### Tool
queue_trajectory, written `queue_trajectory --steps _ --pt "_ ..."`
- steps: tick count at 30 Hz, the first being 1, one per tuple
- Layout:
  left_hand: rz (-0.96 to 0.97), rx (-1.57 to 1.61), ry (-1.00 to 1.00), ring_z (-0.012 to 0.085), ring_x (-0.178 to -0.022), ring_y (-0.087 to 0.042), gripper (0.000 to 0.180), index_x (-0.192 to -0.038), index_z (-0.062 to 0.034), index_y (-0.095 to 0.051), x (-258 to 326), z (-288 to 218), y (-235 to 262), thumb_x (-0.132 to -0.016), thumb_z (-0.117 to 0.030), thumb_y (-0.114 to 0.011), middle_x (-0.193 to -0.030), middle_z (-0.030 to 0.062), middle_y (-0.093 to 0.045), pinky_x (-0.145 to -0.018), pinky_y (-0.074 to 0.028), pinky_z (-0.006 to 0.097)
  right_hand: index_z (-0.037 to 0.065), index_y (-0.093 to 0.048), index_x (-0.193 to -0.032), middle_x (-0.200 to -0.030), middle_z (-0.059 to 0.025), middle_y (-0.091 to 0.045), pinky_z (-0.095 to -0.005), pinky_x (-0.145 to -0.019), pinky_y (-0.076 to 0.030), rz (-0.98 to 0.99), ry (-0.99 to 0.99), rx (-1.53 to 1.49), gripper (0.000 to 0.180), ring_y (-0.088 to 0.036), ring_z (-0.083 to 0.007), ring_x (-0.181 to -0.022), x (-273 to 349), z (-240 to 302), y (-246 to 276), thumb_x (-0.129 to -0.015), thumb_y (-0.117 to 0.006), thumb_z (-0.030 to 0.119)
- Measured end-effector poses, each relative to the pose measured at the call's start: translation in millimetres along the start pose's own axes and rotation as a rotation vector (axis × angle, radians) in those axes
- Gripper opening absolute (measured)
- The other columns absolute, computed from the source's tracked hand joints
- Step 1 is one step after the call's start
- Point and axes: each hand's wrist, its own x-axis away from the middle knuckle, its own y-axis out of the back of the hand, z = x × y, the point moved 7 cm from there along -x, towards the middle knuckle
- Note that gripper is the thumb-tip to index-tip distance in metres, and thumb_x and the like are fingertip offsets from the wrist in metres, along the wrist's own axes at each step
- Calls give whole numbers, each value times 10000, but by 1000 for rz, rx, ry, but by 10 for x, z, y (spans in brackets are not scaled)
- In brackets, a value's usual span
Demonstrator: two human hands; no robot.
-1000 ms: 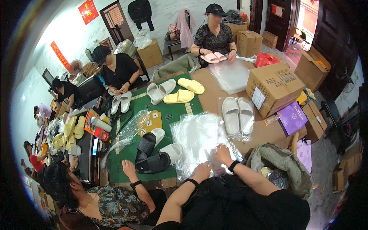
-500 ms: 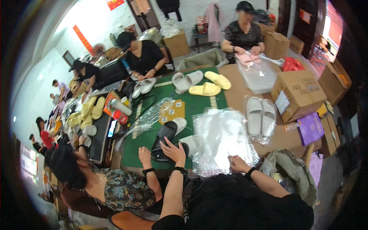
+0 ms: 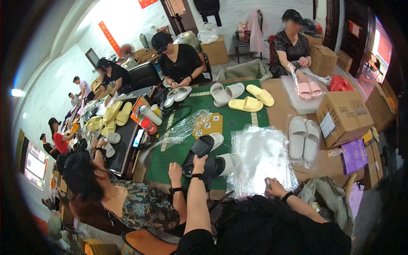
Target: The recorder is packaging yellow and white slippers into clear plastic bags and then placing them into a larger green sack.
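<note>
My left hand is closed round the edge of a black slipper on the green table mat. A second black slipper lies just right of the hand. Beside these are a white slipper at the far side and another white slipper to the right. My right hand rests at the near right edge of a stack of clear plastic bags. Its fingers are curled together on the bag edge; what lies between them is small and partly hidden.
Bagged white slippers lie right of the stack, near a cardboard box. Yellow slippers and grey slippers sit farther back. A co-worker's fist is close to my left hand. Another co-worker bags pink slippers.
My left hand has gone from spread fingers above the black slippers to closed on one. The co-worker opposite has moved the pink slippers lower on the bags. The whole view has shifted.
</note>
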Motion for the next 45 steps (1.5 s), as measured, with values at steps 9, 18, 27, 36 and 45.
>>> queue_trajectory --steps 9,18,27,36,45 --pt "196 786 377 271 -980 -494 451 -1172 -22 -351 805 -1289 -882 -780 -63 -569 -1150 139 -447 -807 -415 427 126 -370 -1229 -1021 -209 -471 -418 -815 -416 -86 -43 -58 557 -481 -365 -945 54 -293 38 -711 -564 187" --pt "787 1075 768 209 -803 -414 108 -660 -35 -403 2118 -1513 -2076 -754 -51 -452 -807 87 -415 -771 -367 369 121 -326 -1262 -1111 -211 -426 -425 -844 -406 -27 -84 -104 641 -455 -372 -1014 60 -403 -21 -699 -608 241" --pt "1062 1435 831 386 -1160 -375 448 -1203 -30 -209 2981 -1771 -2195 -785 46 -353 -1289 244 -314 -945 -370 416 29 -407 -1172 -1070 -227 -494 -426 -836 -420 4 -31 -50 551 -491 -371 -992 -92 -706 -316 -689 -567 242" --pt "1066 -174 -398 299 -862 -521 228 -950 -44 -570 2708 -595 -2062 -754 -55 -455 -927 146 -561 -753 -422 400 63 -635 -781 -753 -187 -600 -419 -669 -470 -133 -128 -130 307 -577 -359 -738 118 -391 56 -728 -547 352" --pt "929 -723 -1240 292 -782 -514 119 -671 -62 -631 3214 -386 -1837 -678 -150 -551 -798 133 -530 -686 -431 420 85 -535 -750 -553 -83 -523 -385 -489 -402 -948 73 -112 164 -534 -270 -521 225 319 1104 -791 -568 240"
